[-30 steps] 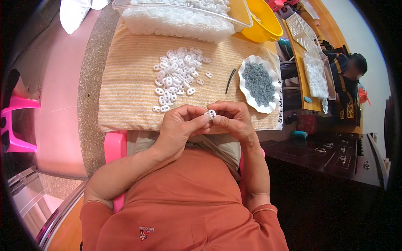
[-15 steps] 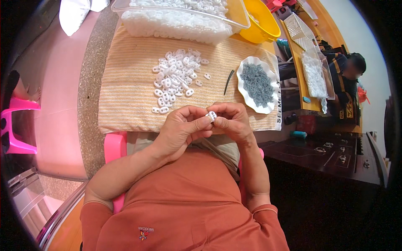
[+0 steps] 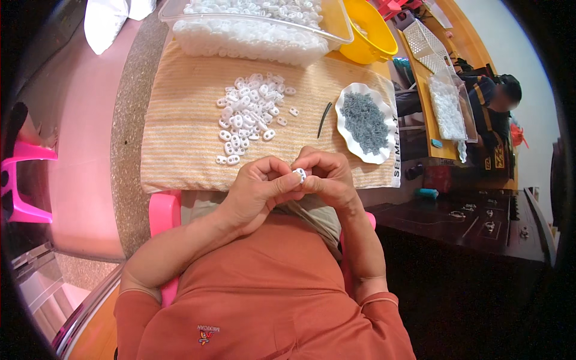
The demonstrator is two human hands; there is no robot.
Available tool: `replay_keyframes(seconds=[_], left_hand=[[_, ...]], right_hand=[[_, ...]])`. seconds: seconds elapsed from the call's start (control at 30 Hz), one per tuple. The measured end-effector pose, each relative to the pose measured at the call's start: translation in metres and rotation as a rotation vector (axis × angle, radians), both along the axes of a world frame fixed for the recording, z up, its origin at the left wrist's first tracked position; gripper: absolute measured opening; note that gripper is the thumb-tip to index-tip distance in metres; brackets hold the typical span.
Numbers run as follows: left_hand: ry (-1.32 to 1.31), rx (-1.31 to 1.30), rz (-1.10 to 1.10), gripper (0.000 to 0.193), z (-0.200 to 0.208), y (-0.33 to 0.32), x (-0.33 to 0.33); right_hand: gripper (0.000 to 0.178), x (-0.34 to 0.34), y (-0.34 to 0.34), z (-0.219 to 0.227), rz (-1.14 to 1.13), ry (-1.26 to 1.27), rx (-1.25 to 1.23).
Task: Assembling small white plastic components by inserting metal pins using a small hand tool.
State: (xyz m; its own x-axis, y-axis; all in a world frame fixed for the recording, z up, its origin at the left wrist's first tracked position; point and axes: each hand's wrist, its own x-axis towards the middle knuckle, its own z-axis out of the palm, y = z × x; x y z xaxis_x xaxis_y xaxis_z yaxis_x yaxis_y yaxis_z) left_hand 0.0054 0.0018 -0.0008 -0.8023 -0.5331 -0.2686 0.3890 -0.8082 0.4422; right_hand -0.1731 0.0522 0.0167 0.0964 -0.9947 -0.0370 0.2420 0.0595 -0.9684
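Close to my body, just off the cloth's near edge, I pinch a small white oval plastic piece [image 3: 300,174] with two holes. My left hand [image 3: 258,187] is closed, thumb and forefinger on one side of the piece. My right hand [image 3: 329,175] grips the other side with thumb and fingertips; whether it also holds something smaller is hidden. Beyond my hands lies a loose pile of similar white two-hole pieces [image 3: 246,114]. To the right, a white wavy-edged plate [image 3: 379,158] bears a heap of small grey pieces [image 3: 363,123].
A striped cloth [image 3: 180,120] covers the table. A thin black strip [image 3: 324,120] lies left of the plate. At the back stand a clear tub [image 3: 252,37] of white pieces and a yellow basin [image 3: 375,48]. Another person [image 3: 489,108] sits at a table far right.
Both hands have turned the white piece slightly and hold it a little lower and further left. The pile and plate lie as before; the view has shifted slightly.
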Motion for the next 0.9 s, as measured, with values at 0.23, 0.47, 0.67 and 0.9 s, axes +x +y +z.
replay_keyframes(seconds=[0.23,0.47,0.67,0.9], left_hand=[[0.016,-0.056,0.017,0.009,-0.003,0.003,0.001],[-0.050,-0.126,0.003,0.009,-0.004,-0.004,-0.004],[-0.104,-0.040,0.030,0.017,0.004,-0.005,-0.004],[-0.156,-0.056,-0.004,0.011,0.006,0.000,0.000]], right_hand=[[0.021,-0.001,0.003,0.001,0.051,0.016,-0.097],[0.018,-0.008,0.000,-0.002,0.046,-0.024,0.082],[0.010,-0.024,-0.009,0.019,-0.128,0.230,0.198],[0.016,-0.102,-0.087,0.078,-0.562,0.428,0.035]])
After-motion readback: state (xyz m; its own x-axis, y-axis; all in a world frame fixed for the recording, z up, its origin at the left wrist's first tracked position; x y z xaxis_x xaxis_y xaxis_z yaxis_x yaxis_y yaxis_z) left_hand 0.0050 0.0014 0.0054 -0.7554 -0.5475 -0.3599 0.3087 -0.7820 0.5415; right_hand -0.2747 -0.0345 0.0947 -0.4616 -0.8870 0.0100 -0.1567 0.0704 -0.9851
